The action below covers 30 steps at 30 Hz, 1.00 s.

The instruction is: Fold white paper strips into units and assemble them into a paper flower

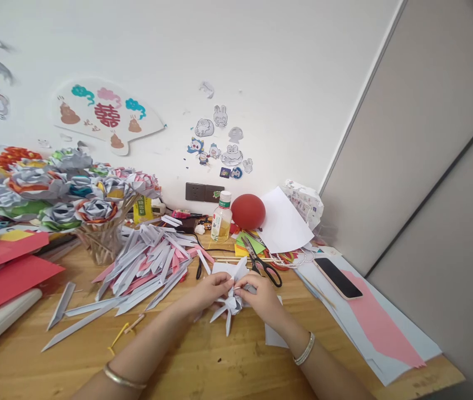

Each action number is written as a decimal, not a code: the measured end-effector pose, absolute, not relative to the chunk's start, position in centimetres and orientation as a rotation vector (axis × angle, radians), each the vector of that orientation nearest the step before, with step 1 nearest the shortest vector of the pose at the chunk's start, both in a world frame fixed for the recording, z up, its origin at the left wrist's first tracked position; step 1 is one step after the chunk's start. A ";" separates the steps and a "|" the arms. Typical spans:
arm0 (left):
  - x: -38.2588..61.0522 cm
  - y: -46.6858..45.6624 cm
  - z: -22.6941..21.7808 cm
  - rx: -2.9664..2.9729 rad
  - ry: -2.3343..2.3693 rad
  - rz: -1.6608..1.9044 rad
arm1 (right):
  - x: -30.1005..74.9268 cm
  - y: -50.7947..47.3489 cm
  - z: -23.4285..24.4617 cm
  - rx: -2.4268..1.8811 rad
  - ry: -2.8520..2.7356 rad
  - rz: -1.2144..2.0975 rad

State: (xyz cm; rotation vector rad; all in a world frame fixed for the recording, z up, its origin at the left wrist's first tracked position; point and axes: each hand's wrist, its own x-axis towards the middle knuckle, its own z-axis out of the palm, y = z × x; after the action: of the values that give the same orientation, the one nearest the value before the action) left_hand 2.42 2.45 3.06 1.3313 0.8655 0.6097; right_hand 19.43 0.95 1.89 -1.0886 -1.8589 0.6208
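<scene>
My left hand (209, 293) and my right hand (261, 297) meet over the wooden table (203, 361), both pinched on a small paper flower (231, 304) made of folded grey-white strips whose points stick out below my fingers. A pile of folded grey and pink paper strips (148, 266) lies just to the left of my hands. Black-handled scissors (263, 265) rest right behind my right hand. Each wrist wears a thin bangle.
A glass jar of finished paper roses (94, 214) stands at the back left beside red paper sheets (6, 266). A small bottle (222, 218), a red ball (248, 211) and white paper sit by the wall. A phone (337, 277) lies on pink-and-white sheets at the right.
</scene>
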 end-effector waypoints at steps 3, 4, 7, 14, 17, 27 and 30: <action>2.6 2.6 2.5 1.306 0.860 0.705 | 19.6 1.0 1.9 -0.969 -1.904 0.553; 2.7 2.8 2.3 1.317 0.861 0.737 | 19.7 1.0 1.9 -0.923 -1.918 0.525; 2.8 3.2 2.0 1.337 0.868 0.796 | 19.7 1.0 2.0 -0.817 -1.964 0.437; 2.9 2.8 3.1 1.344 0.957 0.822 | 19.9 0.8 2.7 -0.635 -2.078 0.289; 2.9 2.3 3.7 1.349 0.944 0.793 | 20.0 0.6 2.7 -0.734 -2.075 0.392; 3.1 2.6 3.4 1.335 0.967 0.860 | 19.8 0.1 3.1 -0.626 -2.155 0.280; 3.1 2.5 3.5 1.336 0.964 0.864 | 19.8 0.1 3.1 -0.689 -2.131 0.244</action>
State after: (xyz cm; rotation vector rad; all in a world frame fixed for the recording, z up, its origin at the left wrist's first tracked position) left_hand 3.10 2.51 3.53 1.3357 0.9637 0.8643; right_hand 19.85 0.13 3.12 -0.6888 -2.1311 0.2439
